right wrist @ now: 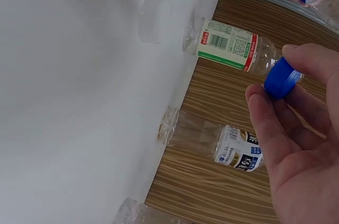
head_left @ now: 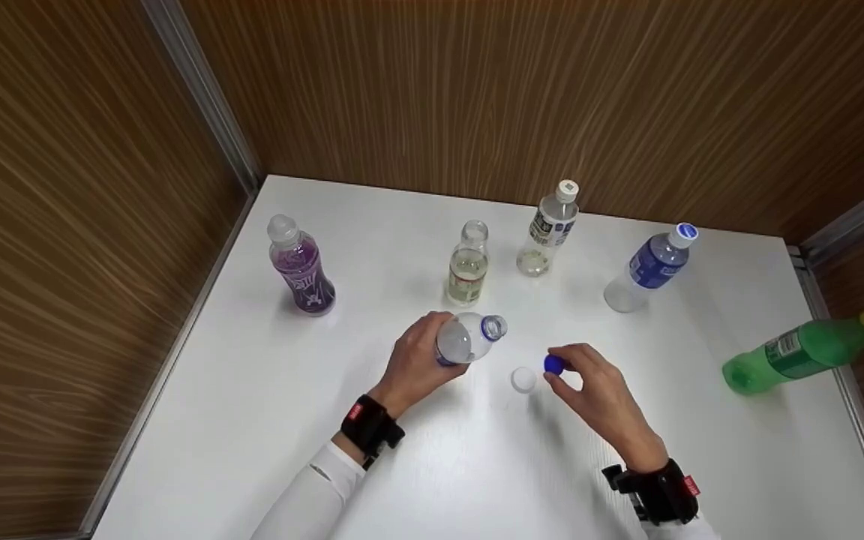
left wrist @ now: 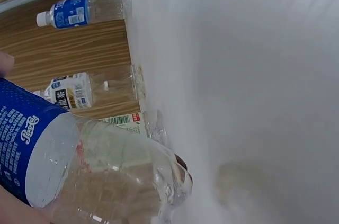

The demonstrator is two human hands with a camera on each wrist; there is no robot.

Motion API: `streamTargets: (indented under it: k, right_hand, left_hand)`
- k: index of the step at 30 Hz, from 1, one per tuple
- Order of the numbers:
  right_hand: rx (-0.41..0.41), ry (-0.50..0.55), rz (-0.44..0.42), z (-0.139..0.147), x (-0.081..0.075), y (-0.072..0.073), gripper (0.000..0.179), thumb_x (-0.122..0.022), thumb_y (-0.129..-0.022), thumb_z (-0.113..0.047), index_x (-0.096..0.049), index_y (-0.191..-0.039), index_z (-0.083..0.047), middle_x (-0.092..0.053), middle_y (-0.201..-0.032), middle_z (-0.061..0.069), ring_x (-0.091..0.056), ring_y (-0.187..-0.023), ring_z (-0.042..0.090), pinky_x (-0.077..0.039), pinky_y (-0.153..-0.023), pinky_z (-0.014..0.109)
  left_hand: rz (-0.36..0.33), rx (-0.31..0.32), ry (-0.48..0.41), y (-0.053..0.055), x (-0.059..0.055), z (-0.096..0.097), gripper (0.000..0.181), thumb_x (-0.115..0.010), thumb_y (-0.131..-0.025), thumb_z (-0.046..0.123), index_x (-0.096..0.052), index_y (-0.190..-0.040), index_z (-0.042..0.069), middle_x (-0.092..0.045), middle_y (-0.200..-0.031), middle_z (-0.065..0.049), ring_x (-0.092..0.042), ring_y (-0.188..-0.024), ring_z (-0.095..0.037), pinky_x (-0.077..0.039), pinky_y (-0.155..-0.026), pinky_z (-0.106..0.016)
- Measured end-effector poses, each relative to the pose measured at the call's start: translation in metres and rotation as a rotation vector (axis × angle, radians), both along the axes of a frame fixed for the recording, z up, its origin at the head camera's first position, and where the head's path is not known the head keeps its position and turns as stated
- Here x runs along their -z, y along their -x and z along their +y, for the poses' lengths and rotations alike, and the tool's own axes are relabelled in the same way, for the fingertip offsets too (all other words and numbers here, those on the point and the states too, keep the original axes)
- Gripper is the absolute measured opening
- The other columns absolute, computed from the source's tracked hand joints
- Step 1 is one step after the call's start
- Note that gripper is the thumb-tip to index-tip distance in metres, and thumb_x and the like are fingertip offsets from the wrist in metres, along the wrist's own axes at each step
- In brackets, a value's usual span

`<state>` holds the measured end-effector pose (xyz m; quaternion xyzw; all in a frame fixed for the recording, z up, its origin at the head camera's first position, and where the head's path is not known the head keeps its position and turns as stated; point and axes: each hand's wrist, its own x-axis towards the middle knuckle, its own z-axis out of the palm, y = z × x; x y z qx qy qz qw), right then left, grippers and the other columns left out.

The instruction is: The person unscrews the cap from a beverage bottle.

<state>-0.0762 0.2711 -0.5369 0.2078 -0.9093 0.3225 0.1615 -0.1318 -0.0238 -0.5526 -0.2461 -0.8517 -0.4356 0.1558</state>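
My left hand (head_left: pixel 421 360) grips a clear plastic bottle (head_left: pixel 473 337) around its blue Pepsi label (left wrist: pixel 21 134). The bottle is held tilted, its mouth uncapped and pointing right in the head view. Between thumb and fingertips, my right hand (head_left: pixel 597 390) pinches a blue bottle cap (right wrist: pixel 280 78), apart from the bottle. On the table just left of that hand lies a whitish cap (head_left: pixel 523 379). Beyond the left hand stands a clear bottle (head_left: pixel 468 270) with a green-and-white label and no cap visible in the head view.
A purple bottle (head_left: pixel 303 270) stands at the left. Towards the back wall are a white-capped bottle (head_left: pixel 550 229) and a blue-labelled bottle (head_left: pixel 649 266). A green bottle (head_left: pixel 792 352) with a yellow cap stands at the right. Wood-grain panels (head_left: pixel 432 97) surround the white table (head_left: pixel 432 472).
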Motion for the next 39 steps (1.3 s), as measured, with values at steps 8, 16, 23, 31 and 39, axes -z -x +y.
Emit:
streamTargets:
  k: [8,16,23,31,39]
  right_hand:
    - [0.012,-0.108,-0.035,0.006,0.014,-0.001,0.036,-0.088,-0.078,-0.001,-0.072,-0.111,0.001,-0.07,-0.103,0.008,-0.072,-0.089,0.02,-0.061,-0.074,0.037]
    - [0.02,-0.181,-0.091,0.007,0.026,0.0,0.035,-0.084,-0.08,0.006,-0.07,-0.113,0.004,-0.07,-0.105,0.014,-0.072,-0.092,0.028,-0.06,-0.076,0.041]
    - [0.016,-0.217,-0.154,0.004,0.035,0.002,0.027,-0.081,-0.083,0.007,-0.07,-0.108,0.006,-0.068,-0.102,0.013,-0.07,-0.092,0.03,-0.06,-0.079,0.043]
    - [0.042,-0.248,-0.203,0.001,0.04,0.002,0.024,-0.081,-0.081,0.006,-0.072,-0.103,0.002,-0.066,-0.099,0.012,-0.069,-0.089,0.028,-0.06,-0.076,0.042]
    - [0.047,-0.281,-0.168,-0.003,0.042,0.004,0.022,-0.082,-0.078,0.007,-0.074,-0.097,0.001,-0.066,-0.094,0.01,-0.066,-0.084,0.028,-0.058,-0.073,0.042]
  left_hand:
    - [-0.042,0.003,-0.052,0.0,0.002,-0.003,0.064,-0.094,-0.069,0.013,-0.06,-0.122,0.004,-0.069,-0.114,-0.01,-0.066,-0.108,-0.026,-0.055,-0.094,-0.046]
    - [-0.083,0.013,-0.068,0.0,0.002,-0.004,0.063,-0.092,-0.072,0.014,-0.059,-0.125,0.004,-0.068,-0.116,-0.01,-0.065,-0.108,-0.026,-0.055,-0.093,-0.047]
    - [-0.098,0.012,-0.073,0.0,0.002,-0.004,0.063,-0.092,-0.072,0.014,-0.059,-0.125,0.004,-0.068,-0.116,-0.01,-0.065,-0.109,-0.025,-0.055,-0.093,-0.046]
    - [-0.096,0.013,-0.074,0.0,0.003,-0.004,0.064,-0.092,-0.072,0.014,-0.059,-0.125,0.004,-0.068,-0.116,-0.01,-0.066,-0.109,-0.026,-0.055,-0.093,-0.047]
    - [-0.088,0.012,-0.07,0.0,0.004,-0.004,0.064,-0.092,-0.072,0.014,-0.059,-0.126,0.004,-0.068,-0.116,-0.011,-0.066,-0.108,-0.026,-0.055,-0.093,-0.046]
